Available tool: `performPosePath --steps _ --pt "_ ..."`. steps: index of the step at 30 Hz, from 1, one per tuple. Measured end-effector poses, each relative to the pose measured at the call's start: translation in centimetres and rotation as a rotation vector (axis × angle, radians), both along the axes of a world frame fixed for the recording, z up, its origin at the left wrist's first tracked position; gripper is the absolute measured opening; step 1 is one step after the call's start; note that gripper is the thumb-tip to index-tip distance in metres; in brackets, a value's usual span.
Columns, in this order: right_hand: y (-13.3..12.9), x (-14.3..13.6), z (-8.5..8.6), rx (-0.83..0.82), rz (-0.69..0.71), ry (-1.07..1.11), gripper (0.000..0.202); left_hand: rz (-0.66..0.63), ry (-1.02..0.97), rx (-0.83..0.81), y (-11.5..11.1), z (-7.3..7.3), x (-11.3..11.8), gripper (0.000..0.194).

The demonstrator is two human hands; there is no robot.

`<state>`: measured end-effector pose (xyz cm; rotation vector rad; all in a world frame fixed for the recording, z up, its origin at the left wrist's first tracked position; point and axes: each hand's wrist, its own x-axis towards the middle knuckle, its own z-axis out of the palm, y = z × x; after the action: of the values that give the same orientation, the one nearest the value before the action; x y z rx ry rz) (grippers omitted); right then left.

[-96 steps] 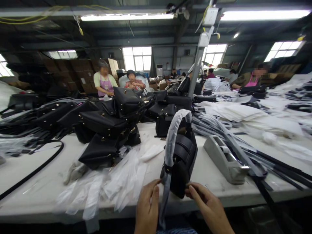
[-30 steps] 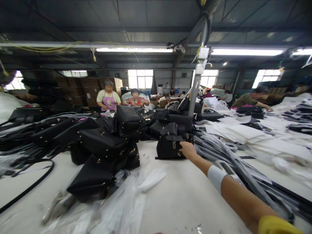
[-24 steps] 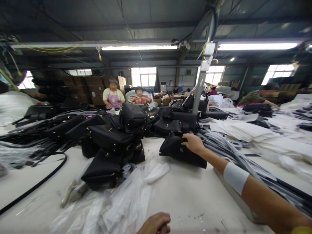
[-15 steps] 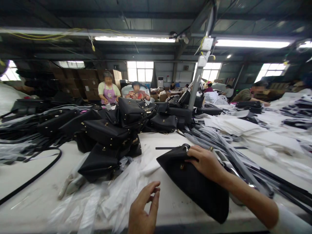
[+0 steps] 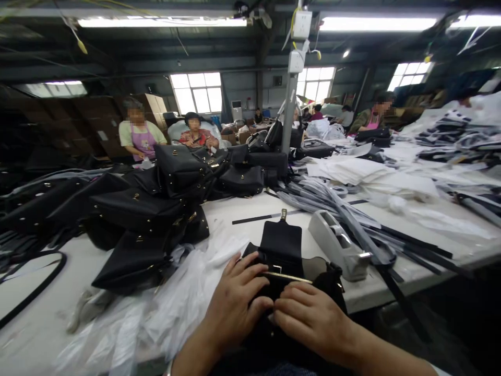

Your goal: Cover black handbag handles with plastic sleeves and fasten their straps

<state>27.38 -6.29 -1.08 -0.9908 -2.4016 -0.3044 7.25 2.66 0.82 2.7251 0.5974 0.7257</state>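
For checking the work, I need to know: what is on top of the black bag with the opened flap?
The left hand and the right hand lie on the bag, beside its gold zip. The part under them is covered, not visible.

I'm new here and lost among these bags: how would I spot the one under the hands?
From the grey pole, look down the white table to its near edge. There the left hand and right hand rest on a black bag, left of the grey tape dispenser. Unlike the heaped bags, its flap lies folded open beyond a gold zip.
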Motion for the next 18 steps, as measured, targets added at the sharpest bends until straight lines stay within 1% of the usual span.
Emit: performPosePath --steps 2,3,4,6,9,11,12,14,16,18 --pt "0.2 0.6 -0.5 -0.058 -0.161 0.023 0.015 -0.137 0.037 0.078 1.3 0.3 0.3 0.044" --pt "0.5 1.1 -0.5 -0.062 -0.236 0.026 0.021 -0.179 0.032 0.142 2.1 0.3 0.4 0.053" --pt "1.0 1.6 -0.4 -0.04 -0.288 0.022 0.028 -0.189 0.016 0.222 3.0 0.4 0.6 0.058" --pt "2.2 2.6 0.3 0.077 -0.312 0.007 0.04 -0.126 -0.024 0.402 4.6 0.5 1.1 0.058" --pt "4.1 4.0 2.3 0.3 -0.268 0.007 0.046 -0.011 -0.068 0.599 6.2 1.5 1.4 0.046" --pt "5.0 4.4 3.2 0.394 -0.23 0.008 0.043 0.02 -0.116 0.672 6.3 2.4 1.3 0.04" --pt "5.3 4.5 3.4 0.419 -0.211 0.012 0.04 0.023 -0.152 0.693 6.1 2.7 1.3 0.037" --pt "5.5 4.7 3.1 0.406 -0.182 0.034 0.035 0.009 -0.204 0.69 5.4 2.7 1.2 0.033" --pt "5.4 5.2 2.2 0.335 -0.104 0.048 0.028 -0.009 -0.184 0.623 4.4 1.9 1.3 0.031" --pt "5.1 6.6 1.3 0.265 0.004 0.078 0.015 -0.016 -0.107 0.534 3.5 0.8 1.4 0.031"
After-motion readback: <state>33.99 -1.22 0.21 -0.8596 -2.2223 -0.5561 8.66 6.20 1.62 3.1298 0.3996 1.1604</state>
